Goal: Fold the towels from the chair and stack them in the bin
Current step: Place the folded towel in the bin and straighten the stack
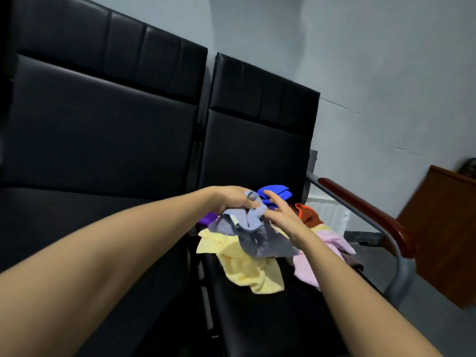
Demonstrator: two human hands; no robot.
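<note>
A heap of crumpled towels lies on the seat of the right black chair (257, 155). On top is a grey-lilac towel (260, 235), lifted a little. My left hand (229, 198) grips its bunched upper part. My right hand (280, 215) touches the same towel from the right, its fingers spread and only loosely bent. Under it lie a yellow towel (247, 269) and a pink towel (327, 243). A blue towel (275, 193), an orange-red towel (307, 215) and a bit of a purple towel (206, 219) lie behind. No bin is in view.
A second black chair (98, 130) stands close on the left. The right chair has a grey metal arm with a red-brown wooden armrest (365, 210). A brown wooden cabinet (443, 233) stands at the far right, with the pale wall behind.
</note>
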